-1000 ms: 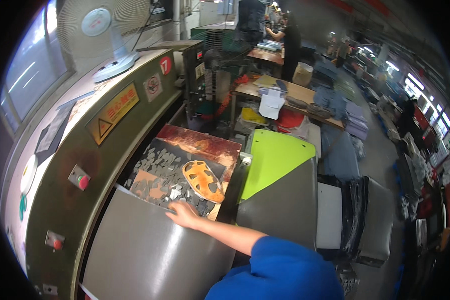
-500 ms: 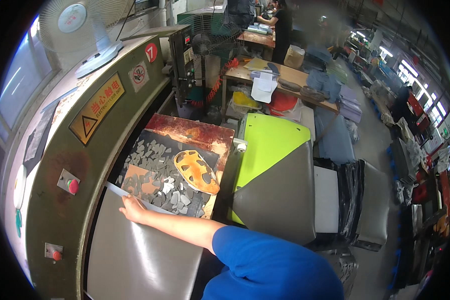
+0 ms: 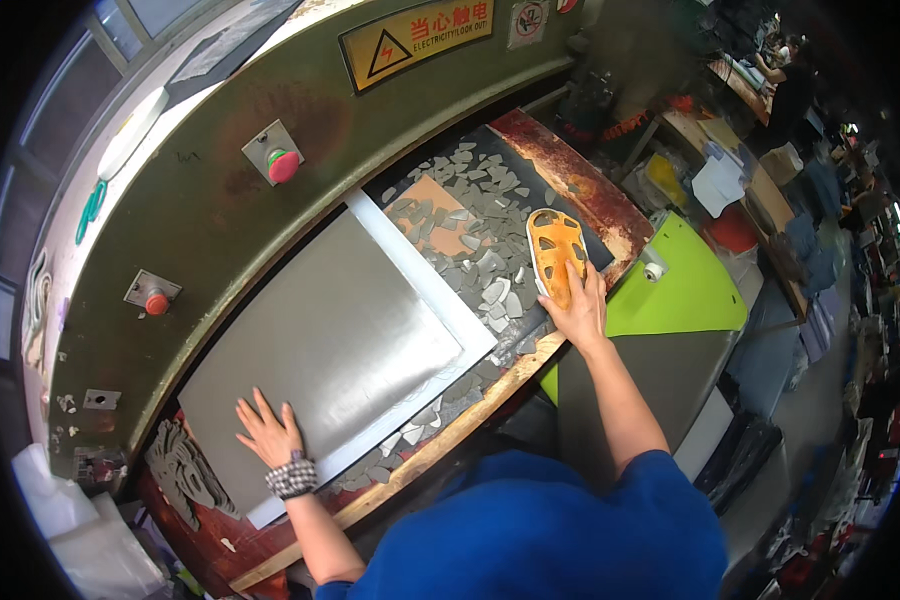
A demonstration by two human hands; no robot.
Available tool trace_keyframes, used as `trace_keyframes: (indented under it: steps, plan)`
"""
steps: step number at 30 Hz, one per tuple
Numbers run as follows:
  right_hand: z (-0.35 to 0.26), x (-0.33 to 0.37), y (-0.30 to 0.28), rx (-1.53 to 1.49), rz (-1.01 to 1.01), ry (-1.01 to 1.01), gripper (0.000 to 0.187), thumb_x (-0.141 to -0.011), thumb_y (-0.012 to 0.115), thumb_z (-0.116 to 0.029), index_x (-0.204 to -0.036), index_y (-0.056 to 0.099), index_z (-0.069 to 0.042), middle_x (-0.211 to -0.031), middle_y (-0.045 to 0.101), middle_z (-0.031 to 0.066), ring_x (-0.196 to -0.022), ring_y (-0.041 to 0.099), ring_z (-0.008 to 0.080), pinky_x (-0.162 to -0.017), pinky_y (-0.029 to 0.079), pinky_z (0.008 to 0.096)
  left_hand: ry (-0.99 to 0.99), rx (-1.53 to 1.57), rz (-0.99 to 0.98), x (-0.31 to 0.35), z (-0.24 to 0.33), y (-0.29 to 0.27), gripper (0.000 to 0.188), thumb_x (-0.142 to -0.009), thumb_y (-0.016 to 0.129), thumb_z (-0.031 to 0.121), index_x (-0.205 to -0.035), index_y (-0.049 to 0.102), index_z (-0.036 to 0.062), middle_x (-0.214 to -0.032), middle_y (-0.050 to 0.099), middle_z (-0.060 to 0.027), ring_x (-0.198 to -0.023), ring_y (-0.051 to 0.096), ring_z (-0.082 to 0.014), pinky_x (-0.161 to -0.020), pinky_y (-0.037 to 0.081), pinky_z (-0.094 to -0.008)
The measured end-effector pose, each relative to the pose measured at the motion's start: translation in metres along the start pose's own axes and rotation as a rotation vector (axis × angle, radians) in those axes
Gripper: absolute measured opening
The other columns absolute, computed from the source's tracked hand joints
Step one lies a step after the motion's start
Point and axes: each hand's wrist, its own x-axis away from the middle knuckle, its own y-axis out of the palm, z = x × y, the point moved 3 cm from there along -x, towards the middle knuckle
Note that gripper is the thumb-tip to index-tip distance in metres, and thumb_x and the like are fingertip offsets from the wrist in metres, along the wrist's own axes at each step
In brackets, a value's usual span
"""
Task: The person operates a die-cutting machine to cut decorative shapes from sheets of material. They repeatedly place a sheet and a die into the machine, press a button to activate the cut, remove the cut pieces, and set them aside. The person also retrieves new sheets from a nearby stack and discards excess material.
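Observation:
A smooth dark grey sheet [image 3: 320, 310] lies over a white board [image 3: 425, 290] on the machine's bed. My left hand [image 3: 272, 432], with a beaded bracelet at the wrist, rests flat on the sheet's near left part, fingers spread. Farther right, my right hand [image 3: 578, 308] grips the near end of an orange, sole-shaped cutting die [image 3: 558, 250] with several openings in it. My fingers cover part of that end. Grey offcuts [image 3: 485, 265] lie scattered between the board and the die, some on a tan piece [image 3: 432, 215].
The green machine beam [image 3: 210, 230] runs along the far side, with a red button [image 3: 283, 166] and another red button [image 3: 157, 302]. Grey cut pieces [image 3: 185, 470] are piled at the left. A wooden edge [image 3: 470, 425] borders the bed nearest me. Lime-green material [image 3: 685, 285] lies at the right.
The view has swung left and closer to the bed. Earlier one hand held the white strip at the grey sheet's edge; now my left hand lies on the sheet and my right hand holds the cutting die.

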Motion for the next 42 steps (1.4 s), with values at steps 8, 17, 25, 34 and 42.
trace_keyframes:
  steps: [8,17,25,34,42]
  plan:
    - [0.004,-0.016,-0.004,-0.095,-0.054,0.098,0.098,-0.054,0.091,-0.022,-0.138,0.042,-0.004,-0.136,0.042,0.0276,-0.125,0.041,0.0438,-0.101,0.039,0.0523,-0.040,-0.019,-0.032,-0.013,-0.004,0.007,0.063,-0.093,0.052,0.042,-0.150,0.032,0.0218,-0.156,0.024,-0.0142,-0.145,0.021,-0.0310,-0.112,0.014,-0.0628]
    - [-0.022,0.000,-0.033,-2.422,-0.338,0.472,0.082,-0.083,0.068,-0.041,-0.143,0.033,0.001,-0.138,0.043,0.0270,-0.124,0.045,0.0471,-0.109,0.036,0.0566,-0.060,0.016,-0.019,-0.015,-0.004,0.005,0.064,-0.090,0.058,0.037,-0.148,0.037,0.0213,-0.155,0.027,-0.0138,-0.144,0.024,-0.0307,-0.113,0.014,-0.0608]
    - [-0.046,0.011,-0.001,-2.561,-0.246,0.891,0.076,-0.085,0.063,-0.049,-0.140,0.039,-0.002,-0.139,0.041,0.0226,-0.126,0.037,0.0444,-0.109,0.036,0.0527,-0.052,0.045,0.013,-0.015,-0.008,0.005,0.064,-0.088,0.059,0.039,-0.146,0.039,0.0222,-0.154,0.029,-0.0132,-0.144,0.025,-0.0302,-0.114,0.014,-0.0596]
    - [-0.144,-0.018,0.008,-0.769,-0.505,-0.489,0.077,-0.074,0.078,-0.047,-0.138,0.052,-0.011,-0.143,0.040,0.0275,-0.135,0.038,0.0393,-0.112,0.031,0.0461,-0.044,0.089,0.041,-0.014,-0.008,0.003,0.063,-0.086,0.063,0.033,-0.144,0.043,0.0196,-0.152,0.031,-0.0140,-0.142,0.027,-0.0308,-0.114,0.015,-0.0592]
    - [-0.164,-0.168,0.118,-0.107,-0.218,-0.531,0.051,-0.094,0.052,-0.037,-0.139,0.048,-0.013,-0.148,0.039,0.0165,-0.142,0.026,0.0374,-0.117,0.018,0.0470,-0.001,0.155,0.040,-0.015,-0.008,0.001,0.063,-0.084,0.064,0.030,-0.141,0.045,0.0120,-0.152,0.031,-0.0178,-0.143,0.023,-0.0336,-0.115,0.011,-0.0589]
